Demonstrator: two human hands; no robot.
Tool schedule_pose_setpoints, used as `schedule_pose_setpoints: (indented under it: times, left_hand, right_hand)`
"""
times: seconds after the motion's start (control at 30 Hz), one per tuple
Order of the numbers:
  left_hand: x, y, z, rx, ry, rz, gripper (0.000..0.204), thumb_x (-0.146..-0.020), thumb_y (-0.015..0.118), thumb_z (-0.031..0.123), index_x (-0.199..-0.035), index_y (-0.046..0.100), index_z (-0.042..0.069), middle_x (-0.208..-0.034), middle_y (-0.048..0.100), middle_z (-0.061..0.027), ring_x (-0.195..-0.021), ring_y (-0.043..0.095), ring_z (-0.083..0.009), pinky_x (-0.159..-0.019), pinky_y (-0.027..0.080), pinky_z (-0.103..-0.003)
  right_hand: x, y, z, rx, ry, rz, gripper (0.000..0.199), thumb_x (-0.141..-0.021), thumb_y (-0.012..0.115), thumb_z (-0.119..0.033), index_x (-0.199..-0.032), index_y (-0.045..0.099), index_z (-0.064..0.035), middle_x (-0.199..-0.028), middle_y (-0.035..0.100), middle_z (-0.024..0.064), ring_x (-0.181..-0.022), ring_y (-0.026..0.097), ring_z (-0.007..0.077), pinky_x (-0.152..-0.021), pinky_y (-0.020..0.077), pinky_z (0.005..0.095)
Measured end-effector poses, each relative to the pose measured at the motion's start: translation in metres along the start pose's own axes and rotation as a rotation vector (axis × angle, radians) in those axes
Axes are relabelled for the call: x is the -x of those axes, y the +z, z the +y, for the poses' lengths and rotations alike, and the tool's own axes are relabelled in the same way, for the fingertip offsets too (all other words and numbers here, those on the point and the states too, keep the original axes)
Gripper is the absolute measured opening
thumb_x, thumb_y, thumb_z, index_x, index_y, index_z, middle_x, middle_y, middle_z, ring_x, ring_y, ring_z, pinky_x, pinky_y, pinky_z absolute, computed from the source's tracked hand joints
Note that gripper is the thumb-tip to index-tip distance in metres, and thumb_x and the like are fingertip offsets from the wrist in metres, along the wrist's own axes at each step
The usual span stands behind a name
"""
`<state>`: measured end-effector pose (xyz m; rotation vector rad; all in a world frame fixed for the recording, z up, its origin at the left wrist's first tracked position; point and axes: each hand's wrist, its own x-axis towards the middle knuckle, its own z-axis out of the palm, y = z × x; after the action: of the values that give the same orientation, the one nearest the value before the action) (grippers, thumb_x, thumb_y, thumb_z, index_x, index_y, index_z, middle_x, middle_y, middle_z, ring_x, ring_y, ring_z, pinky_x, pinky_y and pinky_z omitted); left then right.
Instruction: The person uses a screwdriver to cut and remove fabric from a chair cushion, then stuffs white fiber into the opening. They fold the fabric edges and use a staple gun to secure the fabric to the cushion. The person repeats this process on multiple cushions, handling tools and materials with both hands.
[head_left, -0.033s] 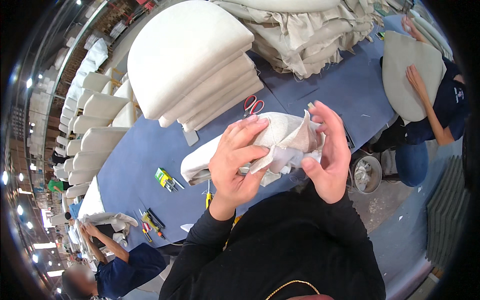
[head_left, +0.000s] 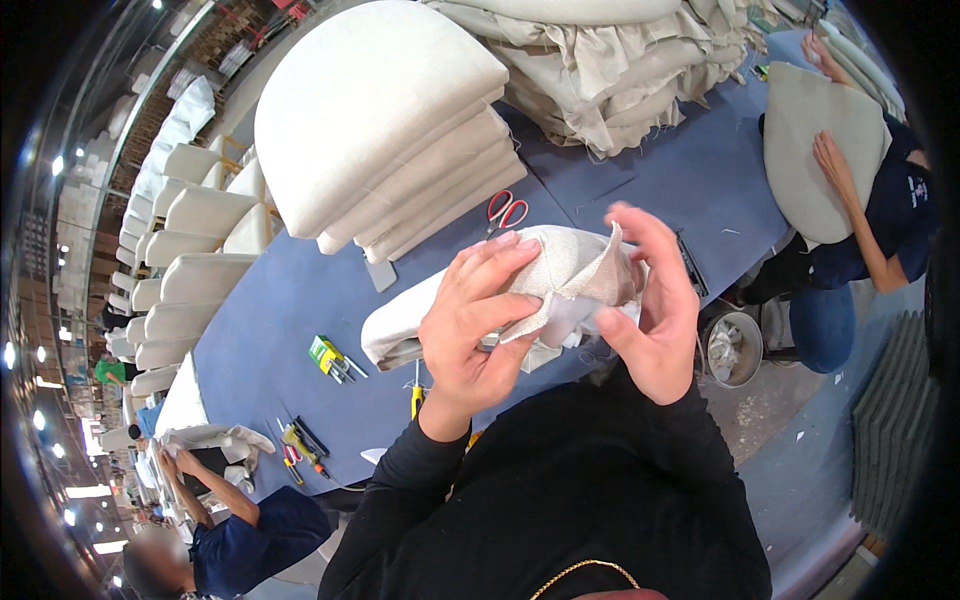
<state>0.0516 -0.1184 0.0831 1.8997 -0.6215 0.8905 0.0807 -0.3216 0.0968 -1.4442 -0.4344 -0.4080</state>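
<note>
Blue worktable (head_left: pixel 300 300) in an upholstery workshop, piled with pale cushions (head_left: pixel 380 120).
Both hands gripped a beige fabric cover (head_left: pixel 570 270) over a cushion just above the table; left hand (head_left: pixel 475 325) pinched its edge, right hand (head_left: pixel 655 310) held the folded corner.

Coarse woven cushion cover (head_left: pixel 570 265), matt felt tabletop (head_left: pixel 650 180)
</note>
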Motion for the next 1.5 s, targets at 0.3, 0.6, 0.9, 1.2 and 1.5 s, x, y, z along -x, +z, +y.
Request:
schedule_pose_setpoints:
  times: [0.3,0.6,0.9,1.2,1.5]
  left_hand:
    - [-0.008,-0.017,0.022,0.219,-0.046,-0.127,0.038,-0.085,0.081,0.023,-0.117,0.076,0.003,-0.134,0.072,-0.0247,-0.124,0.070,-0.0433,-0.106,0.051,-0.054]
    - [-0.058,-0.042,-0.002,0.412,-0.307,-0.729,0.062,-0.097,0.065,0.042,-0.133,0.070,-0.008,-0.134,0.072,-0.0284,-0.126,0.070,-0.0419,-0.110,0.050,-0.046]
    - [-0.087,-0.022,-0.041,0.655,-0.201,-0.779,0.036,-0.111,0.064,0.025,-0.130,0.072,-0.004,-0.127,0.077,-0.0176,-0.113,0.074,-0.0296,-0.099,0.055,-0.037]
    - [-0.097,-0.025,-0.068,0.902,-0.610,-0.672,0.044,-0.116,0.051,0.029,-0.139,0.066,-0.005,-0.127,0.074,-0.0135,-0.117,0.066,-0.0215,-0.104,0.049,-0.032]
    - [-0.099,-0.022,-0.075,0.545,-0.443,-0.621,0.038,-0.114,0.057,0.029,-0.123,0.074,-0.004,-0.110,0.079,-0.0150,-0.097,0.073,-0.0220,-0.091,0.056,-0.034]
  right_hand:
    - [0.046,-0.026,0.005,0.021,-0.152,-0.196,0.046,-0.082,0.094,-0.026,-0.120,0.079,-0.0053,-0.123,0.065,0.0144,-0.108,0.066,0.0265,-0.095,0.0521,0.0397]
    - [0.038,-0.008,0.008,0.245,-0.374,-0.312,0.084,-0.070,0.098,-0.043,-0.141,0.070,-0.0077,-0.151,0.059,0.0234,-0.131,0.063,0.0420,-0.108,0.0506,0.0519]
    - [0.012,0.003,0.040,0.375,-0.612,-0.217,0.047,-0.091,0.072,-0.028,-0.132,0.077,-0.0076,-0.144,0.070,0.0175,-0.136,0.064,0.0410,-0.110,0.0506,0.0541]
    - [-0.044,0.032,0.050,0.430,-0.590,-0.220,0.041,-0.090,0.076,-0.023,-0.128,0.080,-0.0087,-0.135,0.077,0.0089,-0.130,0.067,0.0401,-0.099,0.0558,0.0508]
    - [-0.047,0.032,0.067,0.176,-0.428,-0.207,0.028,-0.098,0.069,-0.016,-0.121,0.082,-0.0053,-0.120,0.081,0.0157,-0.124,0.073,0.0397,-0.101,0.0594,0.0466]
